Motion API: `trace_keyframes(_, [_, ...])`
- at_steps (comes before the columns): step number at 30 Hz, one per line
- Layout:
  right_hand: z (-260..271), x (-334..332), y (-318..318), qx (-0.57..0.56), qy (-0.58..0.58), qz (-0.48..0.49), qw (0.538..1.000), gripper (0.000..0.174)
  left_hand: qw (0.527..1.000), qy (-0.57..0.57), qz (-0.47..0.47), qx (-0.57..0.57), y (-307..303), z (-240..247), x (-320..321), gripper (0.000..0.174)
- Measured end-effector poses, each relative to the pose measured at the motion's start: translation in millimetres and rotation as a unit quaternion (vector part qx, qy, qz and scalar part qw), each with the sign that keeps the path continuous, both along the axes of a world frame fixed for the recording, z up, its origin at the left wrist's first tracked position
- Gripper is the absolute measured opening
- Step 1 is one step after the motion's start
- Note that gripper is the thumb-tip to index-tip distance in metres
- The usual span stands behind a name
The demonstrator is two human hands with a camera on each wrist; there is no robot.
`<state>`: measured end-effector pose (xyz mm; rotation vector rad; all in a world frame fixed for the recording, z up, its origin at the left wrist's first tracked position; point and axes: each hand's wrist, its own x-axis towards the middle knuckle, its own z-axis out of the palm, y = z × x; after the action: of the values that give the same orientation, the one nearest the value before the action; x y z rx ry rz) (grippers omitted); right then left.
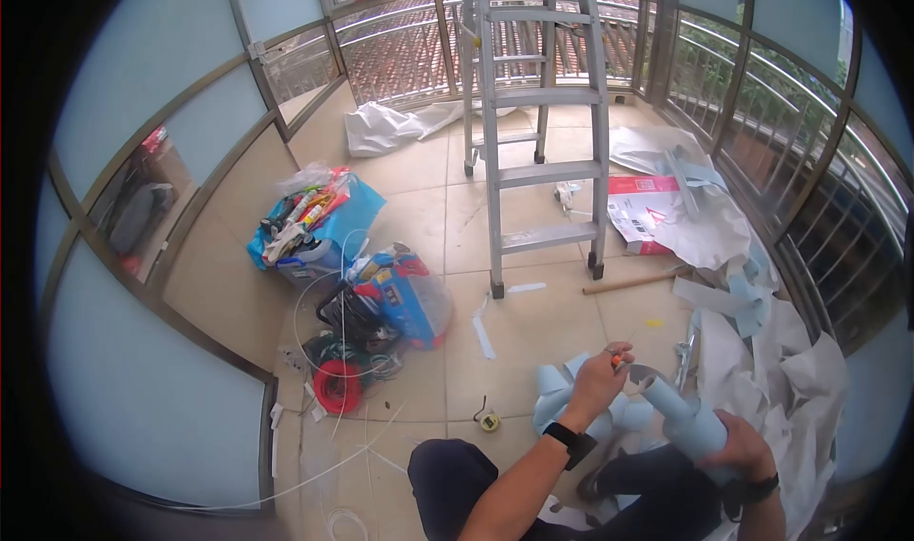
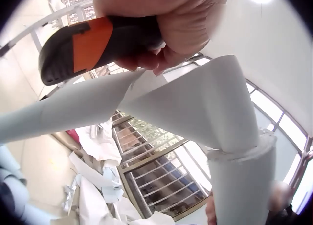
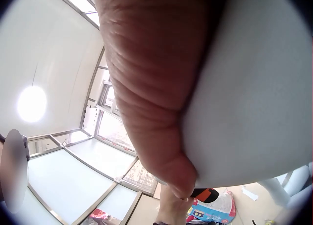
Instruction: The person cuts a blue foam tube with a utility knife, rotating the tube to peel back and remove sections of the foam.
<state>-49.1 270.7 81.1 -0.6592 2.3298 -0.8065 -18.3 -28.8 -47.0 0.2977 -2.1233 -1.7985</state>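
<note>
My left hand [image 1: 598, 389] grips a utility knife [image 2: 93, 45] with a black and orange handle; its blade is hidden in the left wrist view. My right hand [image 1: 745, 443] is wrapped around a pale blue roll [image 1: 703, 433] of sheet material, held tilted above my lap. From the roll's ragged upper end, a loosened strip [image 2: 188, 107] folds over and runs across below the knife hand. In the right wrist view the thumb side of the right hand lies along the roll's smooth surface. Curled pale blue offcuts [image 1: 554, 398] lie on the floor beyond the left forearm.
A stepladder [image 1: 547, 175] stands ahead on the tiles. Bags of tools [image 1: 319, 222], a red coil [image 1: 337, 387] and loose white wire lie to the left. A tape measure [image 1: 488, 419] sits near my knee. Crumpled white sheets [image 1: 771, 370] and a cardboard tube [image 1: 633, 281] lie on the right.
</note>
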Motion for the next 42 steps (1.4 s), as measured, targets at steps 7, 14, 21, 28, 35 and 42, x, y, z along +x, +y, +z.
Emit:
trace_keyframes(7, [-20,-8,13,-0.029,0.002,-0.029,0.999,0.083,0.971,-0.132,-0.162,-0.116,-14,-36,1,0.033])
trace_keyframes(14, [-25,-8,19,-0.038,0.030,-0.045,0.998,0.081,0.986,-0.094,-0.028,-0.136,-10,-12,16,0.037])
trace_keyframes(21, [-6,-5,17,-0.021,0.002,-0.095,0.995,0.085,0.981,-0.073,-0.090,-0.153,39,54,42,0.024])
trace_keyframes(28, [-7,-2,13,-0.013,-0.007,-0.094,0.995,0.084,0.957,-0.055,-0.128,-0.253,80,46,52,0.026])
trace_keyframes(35, [-13,0,14,-0.020,0.006,-0.087,0.996,0.085,0.949,-0.085,-0.137,-0.272,79,52,54,0.026])
trace_keyframes(42, [-10,-1,7,0.011,-0.006,-0.096,0.995,0.086,0.931,-0.147,-0.146,-0.300,81,41,55,0.023])
